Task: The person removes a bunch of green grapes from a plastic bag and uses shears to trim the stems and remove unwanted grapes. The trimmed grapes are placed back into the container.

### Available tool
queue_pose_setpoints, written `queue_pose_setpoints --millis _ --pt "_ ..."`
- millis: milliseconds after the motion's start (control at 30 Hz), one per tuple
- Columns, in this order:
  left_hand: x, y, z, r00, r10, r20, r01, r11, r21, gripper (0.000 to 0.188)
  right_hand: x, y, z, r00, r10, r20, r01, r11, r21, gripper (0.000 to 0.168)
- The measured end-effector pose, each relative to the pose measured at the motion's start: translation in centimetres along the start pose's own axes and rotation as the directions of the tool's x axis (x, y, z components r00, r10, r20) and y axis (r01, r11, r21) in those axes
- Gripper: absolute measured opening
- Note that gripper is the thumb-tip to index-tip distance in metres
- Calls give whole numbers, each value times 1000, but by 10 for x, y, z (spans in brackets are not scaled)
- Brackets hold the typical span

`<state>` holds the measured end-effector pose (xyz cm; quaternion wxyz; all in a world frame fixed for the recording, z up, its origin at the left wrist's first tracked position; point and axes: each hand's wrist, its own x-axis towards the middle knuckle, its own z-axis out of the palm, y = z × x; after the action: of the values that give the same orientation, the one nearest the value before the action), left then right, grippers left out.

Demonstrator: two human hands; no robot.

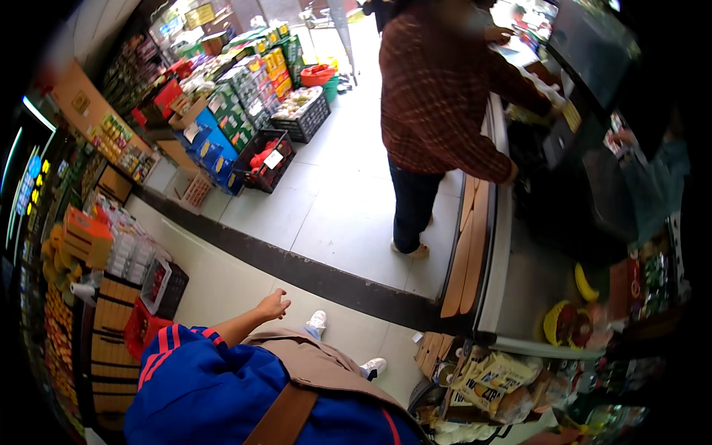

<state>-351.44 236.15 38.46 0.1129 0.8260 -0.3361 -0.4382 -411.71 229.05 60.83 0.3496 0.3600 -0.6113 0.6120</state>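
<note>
My left hand (272,306) hangs over the pale tiled floor, its fingers apart, holding nothing. A skin-toned shape at the bottom right edge looks like my right hand (556,437), low beside packaged goods; it is dark and mostly cut off, so its grip is unclear. Near it lie yellow printed packages (489,381) in a box. On the grey counter (520,289) are a banana (585,282) and a yellow basket (550,325) with dark red round things in it. I wear a blue top with pink stripes and a beige apron-like cloth.
Another person (431,94) in a checked shirt stands at the counter, beside a dark screen (592,44). Black crates (311,123), stacked cartons (231,114) and a red bucket (317,74) line the far side. At left stand an orange box (88,236), plastic packs and fruit shelves.
</note>
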Motion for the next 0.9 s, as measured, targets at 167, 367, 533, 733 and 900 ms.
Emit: queue_pose_setpoints --millis 167,367,533,733,900 --pt "16 41 -56 973 219 75 -192 946 -260 42 -137 -171 79 677 -108 728 -519 631 576 27" --pt "41 129 -184 710 700 76 -618 671 -411 56 -270 -437 160 84 -631 771 -852 355 383 12" --pt "120 150 -266 635 757 151 -600 607 -521 51 -330 -564 219 -91 -719 689 -974 208 89 12" --pt "242 195 -327 582 784 216 -611 597 -519 28 -389 -616 330 -98 -670 736 -977 205 57 15" --pt "379 249 -388 619 783 62 -734 604 -312 25 -410 -663 468 -98 -677 729 -835 454 310 19"
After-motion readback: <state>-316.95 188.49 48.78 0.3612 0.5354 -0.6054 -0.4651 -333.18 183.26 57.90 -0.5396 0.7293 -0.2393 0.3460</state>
